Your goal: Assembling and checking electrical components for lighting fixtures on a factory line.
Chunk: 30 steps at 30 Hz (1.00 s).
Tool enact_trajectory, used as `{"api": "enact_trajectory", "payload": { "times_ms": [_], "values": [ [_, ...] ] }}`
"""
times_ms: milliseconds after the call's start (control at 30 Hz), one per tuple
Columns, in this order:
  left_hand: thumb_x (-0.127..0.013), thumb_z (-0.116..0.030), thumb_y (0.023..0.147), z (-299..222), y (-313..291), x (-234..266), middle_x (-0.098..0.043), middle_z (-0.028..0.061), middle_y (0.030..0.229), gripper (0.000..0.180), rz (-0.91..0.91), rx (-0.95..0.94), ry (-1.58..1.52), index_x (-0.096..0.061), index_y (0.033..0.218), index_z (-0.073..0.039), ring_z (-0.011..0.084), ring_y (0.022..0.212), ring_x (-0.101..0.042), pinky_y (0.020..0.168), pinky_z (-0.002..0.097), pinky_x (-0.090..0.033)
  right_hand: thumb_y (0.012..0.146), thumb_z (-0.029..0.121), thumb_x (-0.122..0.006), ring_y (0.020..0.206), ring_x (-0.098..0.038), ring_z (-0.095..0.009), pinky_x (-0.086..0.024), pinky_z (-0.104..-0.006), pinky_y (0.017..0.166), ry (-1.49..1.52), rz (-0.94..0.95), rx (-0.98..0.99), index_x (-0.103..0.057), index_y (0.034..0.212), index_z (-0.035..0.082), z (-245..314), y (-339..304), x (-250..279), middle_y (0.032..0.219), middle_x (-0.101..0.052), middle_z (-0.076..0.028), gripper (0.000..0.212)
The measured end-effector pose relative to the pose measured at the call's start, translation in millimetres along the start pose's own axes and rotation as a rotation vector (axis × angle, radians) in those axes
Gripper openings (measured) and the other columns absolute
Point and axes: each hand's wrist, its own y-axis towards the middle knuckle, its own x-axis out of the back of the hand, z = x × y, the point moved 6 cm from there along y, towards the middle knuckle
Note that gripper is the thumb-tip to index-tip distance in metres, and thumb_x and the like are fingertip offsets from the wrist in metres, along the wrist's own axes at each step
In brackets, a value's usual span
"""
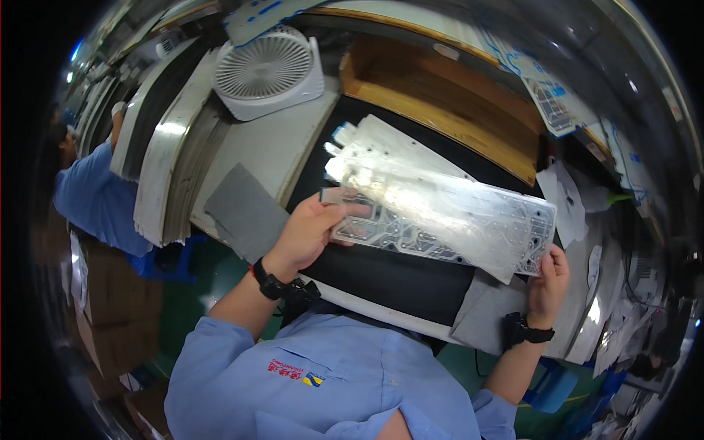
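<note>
Looking down in the head view, I see both hands on a long clear plastic film with silver circuit traces (pixel 418 240), spanning left to right above a black rectangular mat (pixel 389 286) on the pale, smooth-topped bench (pixel 275 143). The left hand (pixel 304 229) is clamped on its left end, thumb and fingers pinched together; the right hand (pixel 550 282) grips its near right corner.

As far as I can judge, this piece is partway through being handled: gripped at both ends, not yet put down. Pale, glossy plastic sheets with small dark dots (pixel 400 147) reach out beyond its far edge; whether they are held along with it or lie below, I cannot tell. How many pieces are finished or left doesn't show either.

At the far side sits a long brown open-topped box (pixel 440 121), its near wall hiding part of the inside, so I can't say what it holds. Brown cardboard cartons (pixel 117 286) stand low at the left, their contents out of sight.
</note>
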Motion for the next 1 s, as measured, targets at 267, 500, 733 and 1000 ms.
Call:
{"api": "enact_trajectory", "payload": {
  "times_ms": [267,500,733,1000],
  "values": [
    [-0.048,-0.011,0.096,0,3,1,-0.063,0.0198,0.111,0.038,-0.053,-0.006,0.004,-0.042,0.13,0.003,0.0227,0.082,-0.069,0.059,0.026,-0.057,0.1,0.032,-0.042,0.08,-0.062,-0.013,-0.049,-0.0246,0.068,0.028,0.009,0.024,-0.05,0.117,-0.007,0,-2,3,0.098,-0.065,-0.01,0.043],
    [-0.048,-0.011,0.096,2,3,2,-0.062,0.0193,0.114,0.036,-0.016,0.009,0.009,-0.043,0.13,0.001,0.0238,0.086,-0.068,0.065,0.028,-0.058,0.099,0.024,-0.046,0.08,-0.063,-0.013,-0.05,-0.0248,0.071,0.041,-0.045,0.008,-0.052,0.115,-0.006,-3,-4,7,0.097,-0.065,-0.01,0.034],
    [-0.046,-0.011,0.097,-2,3,-3,-0.062,0.0191,0.115,0.036,0.059,0.007,-0.008,-0.043,0.131,0.001,0.0237,0.089,-0.068,0.069,0.029,-0.058,0.095,0.01,-0.051,0.082,-0.06,-0.008,-0.047,-0.0183,0.073,-0.054,-0.079,-0.106,-0.045,0.129,-0.005,2,-1,-6,0.096,-0.065,-0.006,0.037],
    [-0.04,-0.018,0.101,0,1,-2,-0.06,0.02,0.121,0.04,0.053,0.019,-0.049,-0.039,0.134,0.004,0.0226,0.09,-0.067,0.066,0.0276,-0.056,0.094,0.005,-0.053,0.087,-0.06,-0.009,-0.047,-0.0195,0.077,-0.095,-0.065,-0.133,-0.037,0.136,-0.007,-10,3,-1,0.101,-0.066,-0.008,0.047]
  ]
}}
